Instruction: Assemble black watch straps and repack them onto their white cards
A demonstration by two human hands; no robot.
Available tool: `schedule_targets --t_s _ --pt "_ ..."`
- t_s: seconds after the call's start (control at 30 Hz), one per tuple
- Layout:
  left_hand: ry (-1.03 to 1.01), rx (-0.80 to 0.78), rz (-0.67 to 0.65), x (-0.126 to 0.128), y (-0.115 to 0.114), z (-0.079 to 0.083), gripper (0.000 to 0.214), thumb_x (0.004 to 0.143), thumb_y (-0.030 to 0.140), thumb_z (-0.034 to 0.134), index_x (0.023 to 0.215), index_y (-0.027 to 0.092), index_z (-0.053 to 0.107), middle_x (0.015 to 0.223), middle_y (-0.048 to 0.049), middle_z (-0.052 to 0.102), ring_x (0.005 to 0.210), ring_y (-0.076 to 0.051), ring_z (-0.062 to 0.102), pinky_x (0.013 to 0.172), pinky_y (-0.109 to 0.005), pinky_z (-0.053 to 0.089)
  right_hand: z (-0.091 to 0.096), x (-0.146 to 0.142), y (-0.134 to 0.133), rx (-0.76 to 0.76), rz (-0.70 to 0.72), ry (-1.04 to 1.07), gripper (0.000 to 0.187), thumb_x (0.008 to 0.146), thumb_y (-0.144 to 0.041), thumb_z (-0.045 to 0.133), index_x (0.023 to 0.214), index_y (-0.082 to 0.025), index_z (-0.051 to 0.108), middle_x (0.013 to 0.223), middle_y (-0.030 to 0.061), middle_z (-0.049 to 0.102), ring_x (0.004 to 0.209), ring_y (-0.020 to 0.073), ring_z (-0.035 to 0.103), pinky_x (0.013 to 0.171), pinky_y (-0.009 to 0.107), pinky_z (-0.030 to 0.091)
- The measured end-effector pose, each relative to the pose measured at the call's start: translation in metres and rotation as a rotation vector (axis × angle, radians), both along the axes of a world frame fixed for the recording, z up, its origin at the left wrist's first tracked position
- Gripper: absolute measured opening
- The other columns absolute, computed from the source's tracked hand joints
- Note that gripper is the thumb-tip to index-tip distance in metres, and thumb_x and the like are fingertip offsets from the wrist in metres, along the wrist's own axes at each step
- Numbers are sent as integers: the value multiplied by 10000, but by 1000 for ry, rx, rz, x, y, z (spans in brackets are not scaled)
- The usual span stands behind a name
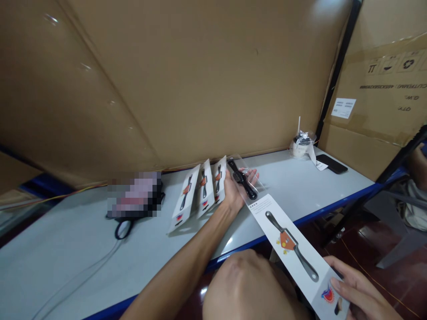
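Observation:
My left hand [237,189] reaches out over the grey table [83,240], palm up, holding a clear plastic tray with a black smartwatch [242,179] in it. The tray sticks out of a long white watch box [293,246] printed with a watch picture. My right hand [358,293] grips the near end of that box at the lower right. Just left of my left hand, three matching white watch boxes [200,191] stand side by side on the table.
A large cardboard sheet [167,80] leans behind the table. A pixelated item with a black strap [135,202] lies at left. A wrapped cup [302,144] and a black phone [331,163] sit at the far right. A cardboard carton [383,98] stands right.

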State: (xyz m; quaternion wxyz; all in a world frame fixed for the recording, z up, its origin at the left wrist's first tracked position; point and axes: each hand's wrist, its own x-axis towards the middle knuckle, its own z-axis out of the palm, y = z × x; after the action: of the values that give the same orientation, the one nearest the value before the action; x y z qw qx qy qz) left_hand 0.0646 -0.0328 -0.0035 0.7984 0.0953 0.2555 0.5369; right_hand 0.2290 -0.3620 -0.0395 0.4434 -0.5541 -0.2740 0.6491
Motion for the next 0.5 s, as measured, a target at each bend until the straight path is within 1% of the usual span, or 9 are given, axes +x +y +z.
schedule_targets --t_s 0.17,0.27,0.33,0.4,0.5 --pt "2 16 1 1 -4 4 544 1045 579 359 828 165 639 883 -143 716 1006 -285 750 945 -493 622 3 8 -4 -19 -15 185 705 829 -642 773 1309 -150 619 639 -12 633 301 10 354 313 104 268" --pt "-15 15 0 2 -4 4 533 1038 585 389 843 164 651 897 -148 723 1011 -295 754 976 -517 605 5 12 -4 -15 -32 283 733 811 -629 792 1318 -129 618 564 -15 611 287 21 340 311 105 290" --pt "-31 22 -10 2 -3 3 512 1027 588 424 860 165 660 915 -151 733 1022 -305 754 987 -533 599 1 17 -4 -7 -31 316 765 817 -624 783 1359 -114 607 470 -38 553 279 36 309 308 122 327" --pt "-42 29 -20 2 -3 3 511 1026 590 421 883 167 668 924 -149 741 1035 -310 753 988 -539 600 -5 23 -5 -4 -38 331 800 823 -615 773 1407 -99 593 390 -64 477 272 51 266 302 153 366" --pt "-50 34 -33 2 -4 4 506 1030 583 414 917 167 678 929 -146 747 1040 -312 754 980 -537 606 -10 28 -7 -5 -123 330 834 837 -591 757 1484 -105 557 337 -97 380 251 69 240 297 182 374"
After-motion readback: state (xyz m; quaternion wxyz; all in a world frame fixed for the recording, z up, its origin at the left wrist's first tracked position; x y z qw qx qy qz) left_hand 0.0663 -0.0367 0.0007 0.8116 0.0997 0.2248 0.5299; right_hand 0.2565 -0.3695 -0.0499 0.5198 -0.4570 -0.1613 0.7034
